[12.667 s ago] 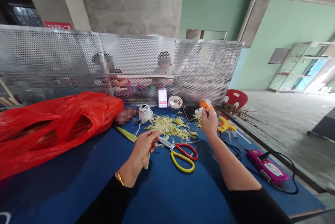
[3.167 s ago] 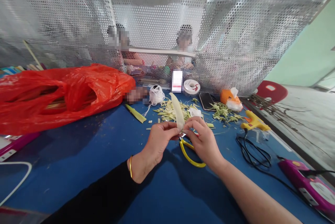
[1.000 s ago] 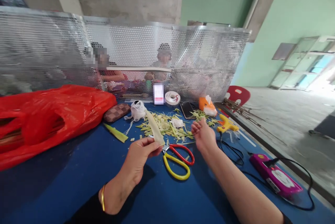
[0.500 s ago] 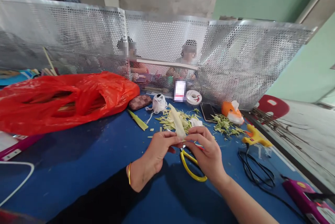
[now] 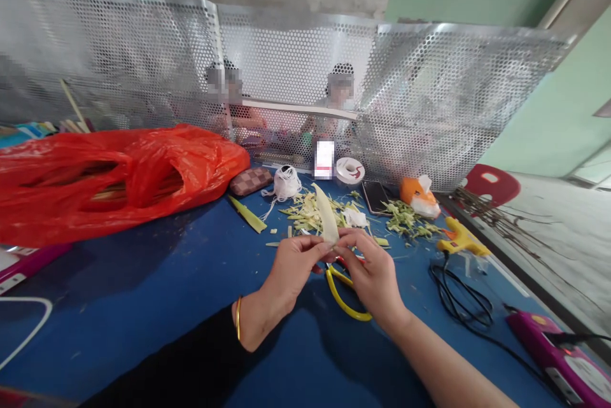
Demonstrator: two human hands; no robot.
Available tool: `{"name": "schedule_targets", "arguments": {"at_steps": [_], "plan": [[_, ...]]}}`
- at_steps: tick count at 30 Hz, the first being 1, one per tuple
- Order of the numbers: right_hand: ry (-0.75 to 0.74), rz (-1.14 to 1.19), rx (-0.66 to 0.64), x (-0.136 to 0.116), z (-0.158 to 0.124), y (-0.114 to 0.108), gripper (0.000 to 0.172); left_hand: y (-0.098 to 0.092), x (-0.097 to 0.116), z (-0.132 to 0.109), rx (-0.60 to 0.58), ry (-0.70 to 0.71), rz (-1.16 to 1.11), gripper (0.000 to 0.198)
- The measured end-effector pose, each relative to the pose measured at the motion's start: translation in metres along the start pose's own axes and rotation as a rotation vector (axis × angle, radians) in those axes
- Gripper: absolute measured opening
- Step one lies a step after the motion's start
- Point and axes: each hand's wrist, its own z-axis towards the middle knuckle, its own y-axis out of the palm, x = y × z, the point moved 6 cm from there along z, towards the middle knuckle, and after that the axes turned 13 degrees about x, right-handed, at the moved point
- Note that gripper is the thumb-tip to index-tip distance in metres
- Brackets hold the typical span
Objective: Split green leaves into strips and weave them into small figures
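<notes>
Between my two hands stands a pale, flat strip of husk-like leaf (image 5: 325,214), its free end pointing up and away. My left hand (image 5: 296,268), with a gold bangle at the wrist, pinches its lower end between thumb and fingers. Fingertips of my right hand (image 5: 371,271) close on the same end from the other side. Just beneath the hands lie yellow-handled scissors (image 5: 344,307), partly covered by the right hand. Beyond the strip is a heap of pale green clippings (image 5: 308,209).
A red plastic bag (image 5: 191,166) fills the left. At the back are a ball of white string (image 5: 287,183), a ribbon spool (image 5: 350,170) and a phone (image 5: 375,196). A yellow glue gun (image 5: 462,238) with black cord and a purple power strip (image 5: 556,351) lie right. Two people sit behind the perforated screen (image 5: 296,58).
The strip has turned slightly, and its upper part looks more curved. My right hand's fingers have drawn closer to the left thumb. The whole view has shifted a little.
</notes>
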Motion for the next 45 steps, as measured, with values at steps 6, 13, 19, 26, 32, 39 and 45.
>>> {"name": "schedule_targets", "arguments": {"at_steps": [6,13,19,26,32,39,45], "plan": [[0.204,-0.024,-0.045,0.013,-0.007,0.006,0.012,-0.001,-0.007,0.002,0.059,-0.026,0.003,0.019],[0.223,-0.001,-0.032,0.013,-0.006,0.007,0.015,-0.001,-0.003,0.000,0.064,-0.012,0.008,0.019],[0.201,0.055,-0.010,0.013,-0.005,0.007,0.017,0.000,-0.002,0.000,0.038,0.044,0.016,0.009],[0.211,0.093,0.018,0.009,-0.004,0.005,0.012,0.000,-0.004,0.001,0.059,0.039,0.041,0.008],[0.186,0.052,0.026,0.011,-0.002,0.003,0.010,0.001,-0.007,0.001,0.008,-0.088,0.005,0.014],[0.002,0.043,-0.040,0.007,0.001,0.004,0.008,-0.001,-0.015,0.002,-0.058,-0.318,-0.125,0.018],[-0.004,0.033,-0.037,0.004,0.000,0.003,0.011,0.001,-0.012,-0.002,-0.091,-0.315,-0.129,0.011]]}}
